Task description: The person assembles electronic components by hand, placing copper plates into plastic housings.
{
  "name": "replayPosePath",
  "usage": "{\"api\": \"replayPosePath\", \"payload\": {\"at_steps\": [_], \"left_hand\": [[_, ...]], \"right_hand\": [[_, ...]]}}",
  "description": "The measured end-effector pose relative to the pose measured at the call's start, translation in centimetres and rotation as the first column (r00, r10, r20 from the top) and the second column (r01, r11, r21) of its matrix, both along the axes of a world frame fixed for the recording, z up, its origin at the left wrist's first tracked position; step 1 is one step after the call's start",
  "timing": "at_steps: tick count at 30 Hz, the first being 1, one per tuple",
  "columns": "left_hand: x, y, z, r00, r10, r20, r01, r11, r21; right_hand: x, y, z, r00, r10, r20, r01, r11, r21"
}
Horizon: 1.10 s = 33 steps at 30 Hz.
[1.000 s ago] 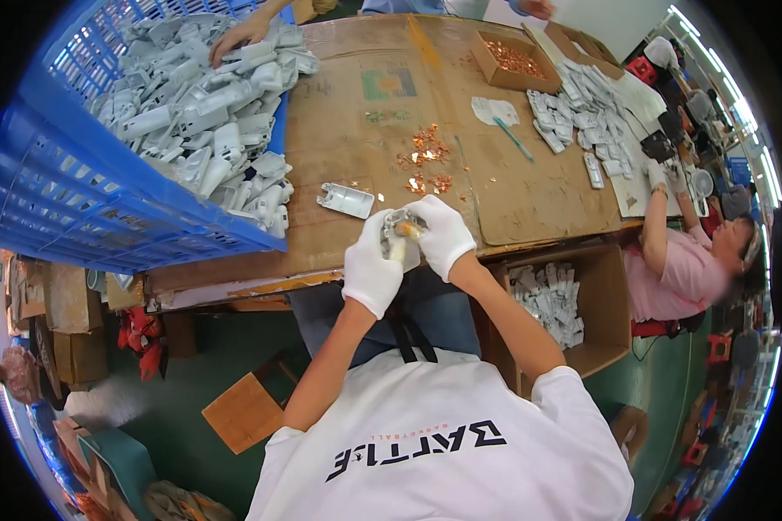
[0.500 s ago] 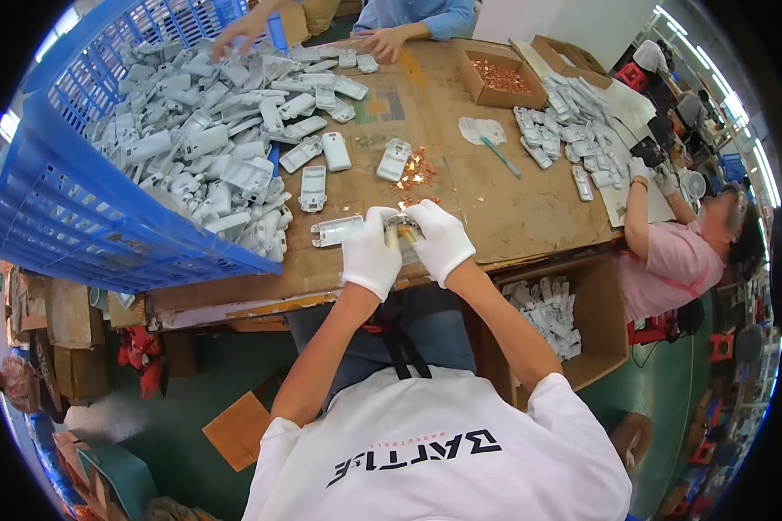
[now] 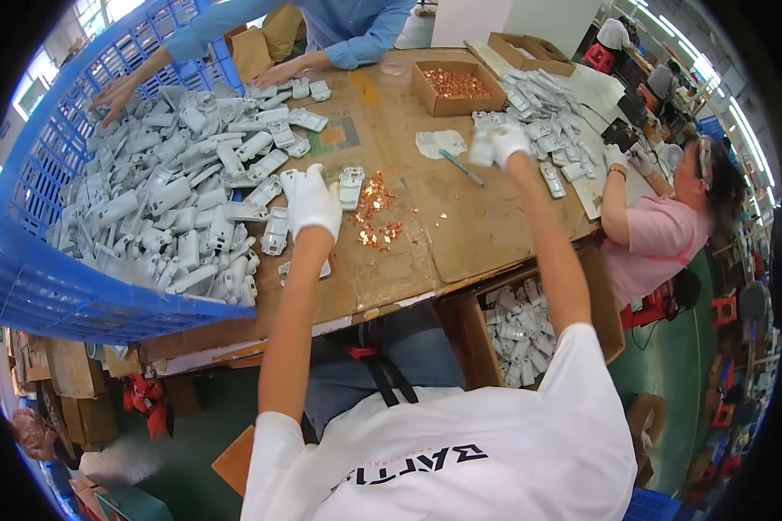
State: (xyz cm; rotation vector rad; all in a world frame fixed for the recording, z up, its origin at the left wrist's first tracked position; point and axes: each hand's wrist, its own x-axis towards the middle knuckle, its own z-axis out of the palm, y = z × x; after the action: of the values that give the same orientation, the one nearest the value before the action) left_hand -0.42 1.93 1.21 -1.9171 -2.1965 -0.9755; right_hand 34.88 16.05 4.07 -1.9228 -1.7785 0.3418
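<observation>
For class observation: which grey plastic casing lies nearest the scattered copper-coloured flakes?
The grey plastic casing just right of the white-gloved left hand; it sits beside the copper-coloured flakes, while other casings lie farther away.

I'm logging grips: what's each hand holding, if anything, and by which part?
The right hand seems to hold a pale part; blur hides the grip spot. Whether the left hand holds anything is unclear.

Single head view: left fisheye of a worn pair, upright, looking down over the worktop's [image 3: 487, 230] near edge toward its far edge. Wearer's shirt [image 3: 495, 434] closest, fills bottom; left hand [image 3: 313, 204], right hand [image 3: 506, 144] mid-range. Very wide, includes floor [image 3: 665, 391]; edges bend, corners black.
</observation>
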Motion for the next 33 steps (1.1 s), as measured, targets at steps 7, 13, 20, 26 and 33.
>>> {"api": "replayPosePath", "payload": {"at_steps": [7, 13, 20, 26, 33], "left_hand": [[1.5, 6.1, -1.8, 0.991, 0.128, -0.043, -0.130, 0.815, -0.564], [-1.0, 6.7, -2.0, 0.997, 0.024, 0.071, 0.011, 0.890, -0.455], [-1.5, -4.9, -1.9, 0.564, -0.172, 0.807, 0.444, 0.888, -0.121], [-0.1, -13.6, -3.7, 0.335, -0.070, 0.939, 0.336, 0.941, -0.049], [1.5, -13.5, -5.5, 0.463, -0.041, 0.885, 0.262, 0.961, -0.093]], "right_hand": [[-7.5, -2.5, 0.4, 0.824, 0.498, 0.270, -0.564, 0.762, 0.316], [-12.1, -6.8, -7.1, 0.556, 0.796, 0.240, -0.829, 0.506, 0.239], [-11.1, -6.8, -8.6, 0.551, 0.753, 0.359, -0.826, 0.555, 0.102], [-12.5, -6.8, -5.7, 0.543, 0.732, 0.411, -0.723, 0.657, -0.216], [-14.2, -8.1, -4.5, 0.563, 0.695, 0.448, -0.641, 0.709, -0.294]]}}
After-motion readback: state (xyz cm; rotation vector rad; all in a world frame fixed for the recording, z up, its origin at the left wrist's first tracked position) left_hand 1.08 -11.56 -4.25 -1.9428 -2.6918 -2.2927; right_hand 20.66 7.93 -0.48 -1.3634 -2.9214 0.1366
